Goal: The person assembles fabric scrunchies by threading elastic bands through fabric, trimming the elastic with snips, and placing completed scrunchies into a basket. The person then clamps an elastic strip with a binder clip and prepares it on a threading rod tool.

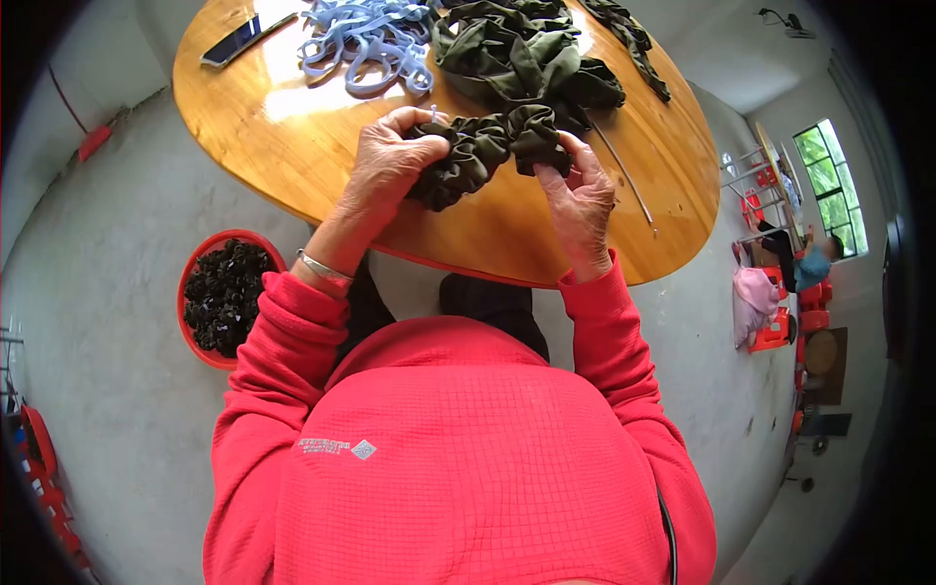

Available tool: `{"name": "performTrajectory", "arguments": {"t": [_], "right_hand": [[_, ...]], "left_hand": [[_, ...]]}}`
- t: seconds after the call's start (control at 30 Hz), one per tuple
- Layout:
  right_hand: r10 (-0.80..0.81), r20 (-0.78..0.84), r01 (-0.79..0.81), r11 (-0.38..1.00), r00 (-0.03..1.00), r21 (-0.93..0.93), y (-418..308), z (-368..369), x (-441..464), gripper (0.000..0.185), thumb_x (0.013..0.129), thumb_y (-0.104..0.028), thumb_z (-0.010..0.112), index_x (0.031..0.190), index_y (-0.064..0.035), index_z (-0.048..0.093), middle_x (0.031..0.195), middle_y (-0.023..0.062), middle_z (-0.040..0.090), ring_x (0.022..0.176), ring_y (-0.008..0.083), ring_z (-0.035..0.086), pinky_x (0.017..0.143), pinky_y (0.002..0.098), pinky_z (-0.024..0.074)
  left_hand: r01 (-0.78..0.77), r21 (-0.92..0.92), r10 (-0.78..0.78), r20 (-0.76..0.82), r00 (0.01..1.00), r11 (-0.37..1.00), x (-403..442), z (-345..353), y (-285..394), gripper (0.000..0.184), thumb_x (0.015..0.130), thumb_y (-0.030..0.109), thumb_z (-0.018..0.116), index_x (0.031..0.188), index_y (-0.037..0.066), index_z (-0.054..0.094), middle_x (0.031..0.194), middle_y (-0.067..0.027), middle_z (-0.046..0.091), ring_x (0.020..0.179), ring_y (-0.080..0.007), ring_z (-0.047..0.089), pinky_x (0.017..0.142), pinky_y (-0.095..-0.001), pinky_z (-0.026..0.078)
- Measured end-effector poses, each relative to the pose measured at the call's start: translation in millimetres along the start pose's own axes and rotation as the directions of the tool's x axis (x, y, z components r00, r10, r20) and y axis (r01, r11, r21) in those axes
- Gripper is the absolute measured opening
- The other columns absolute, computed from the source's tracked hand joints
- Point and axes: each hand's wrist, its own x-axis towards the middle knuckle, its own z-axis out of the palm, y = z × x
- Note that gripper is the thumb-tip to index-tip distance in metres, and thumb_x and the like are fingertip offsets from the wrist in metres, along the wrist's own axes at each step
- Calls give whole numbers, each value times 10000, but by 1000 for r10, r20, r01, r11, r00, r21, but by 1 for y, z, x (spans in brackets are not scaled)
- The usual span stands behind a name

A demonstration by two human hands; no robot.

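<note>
A dark green gathered fabric tube (466, 161) is stretched between my two hands above the near edge of the table. My left hand (392, 161) grips its left end, thumb pressed on the cloth. A small pale tip (434, 113), perhaps elastic, pokes up by those fingers. At the other end, the fingers and thumb of my right hand (577, 195) pinch the folded cloth. A thin metal rod (624, 174) lies on the table to the right of my right hand. Just beyond my hands is a heap of dark green fabric strips (507, 54).
On the wooden table (263, 146) are light blue elastic bands (366, 44) and a phone (232, 44). A red basin (183, 302) full of dark gathered cloth pieces (226, 297) stands on the floor at left. Far right, a person (814, 265) sits near red stools (772, 331).
</note>
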Motion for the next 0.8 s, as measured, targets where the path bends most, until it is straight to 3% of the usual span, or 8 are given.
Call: {"name": "performTrajectory", "arguments": {"t": [0.1, 0.13, 0.2, 0.37, 0.47, 0.5, 0.53, 0.8], "right_hand": [[-160, -32, 147, 958, 987, -246, -8, 17, -10, 372, 785, -10, 664, 1138, 25, 555, 1014, 118, 620, 891, 149, 614, 676, 233, 507], [-235, 25, 216, 841, 972, -496, -21, 20, -17, 384, 762, -15, 666, 1124, 49, 557, 1046, 169, 607, 907, 205, 626, 704, 270, 513], [-390, 63, 358, 756, 919, -548, -13, 17, -15, 384, 746, 27, 645, 1118, 66, 554, 1067, 191, 600, 915, 247, 629, 748, 305, 515], [-425, 163, 455, 817, 890, -355, -27, 40, -18, 389, 726, 57, 645, 1104, 71, 557, 1075, 198, 599, 894, 289, 641, 763, 331, 524], [-560, 262, 617, 682, 786, -392, -38, 54, -21, 379, 696, 40, 672, 1064, 51, 579, 1090, 196, 587, 874, 303, 643, 729, 329, 537], [-551, 290, 622, 699, 783, -353, -45, 62, -22, 374, 684, 43, 674, 1048, 47, 585, 1087, 192, 585, 870, 301, 641, 728, 330, 538], [-540, 320, 625, 715, 779, -315, -51, 69, -24, 369, 672, 46, 675, 1032, 43, 590, 1084, 188, 584, 865, 299, 640, 726, 330, 538], [-485, 610, 668, 738, 627, -100, -65, 123, -19, 458, 596, 76, 649, 1048, 20, 599, 1100, 217, 571, 910, 345, 610, 757, 378, 509]], "left_hand": [[-103, 25, 105, -70, 992, 994, -16, 20, -1, 411, 752, 18, 582, 1161, 7, 548, 1063, -106, 611, 794, -150, 629, 705, -262, 540], [-110, 12, 111, -74, 991, 994, -21, 28, -3, 415, 754, 18, 555, 1169, 6, 550, 999, -102, 624, 768, -140, 620, 681, -254, 533], [-219, 287, 258, -105, 960, 933, -31, 38, 6, 413, 748, 4, 501, 1155, -5, 567, 893, -83, 624, 719, -105, 581, 627, -234, 494], [-244, -18, 236, -198, 951, 970, -54, 34, 25, 320, 817, 136, 600, 1083, -36, 556, 848, -64, 616, 714, -112, 583, 612, -229, 481], [-182, 51, 187, -130, 974, 982, -80, 30, 38, 413, 831, 284, 664, 1074, -18, 522, 861, -66, 606, 738, -112, 578, 631, -232, 479], [-172, 83, 181, -113, 977, 982, -89, 27, 42, 490, 810, 359, 693, 1092, 10, 495, 889, -70, 597, 770, -99, 568, 650, -232, 480], [-115, 174, 144, -163, 976, 978, -90, 19, 38, 492, 792, 353, 712, 1077, 10, 506, 896, -60, 589, 791, -85, 561, 655, -233, 486], [-94, -348, 0, -261, 965, 933, -124, -45, 37, 273, 793, 114, 636, 1038, 16, 564, 923, -11, 600, 830, -80, 566, 763, -228, 473]]}}
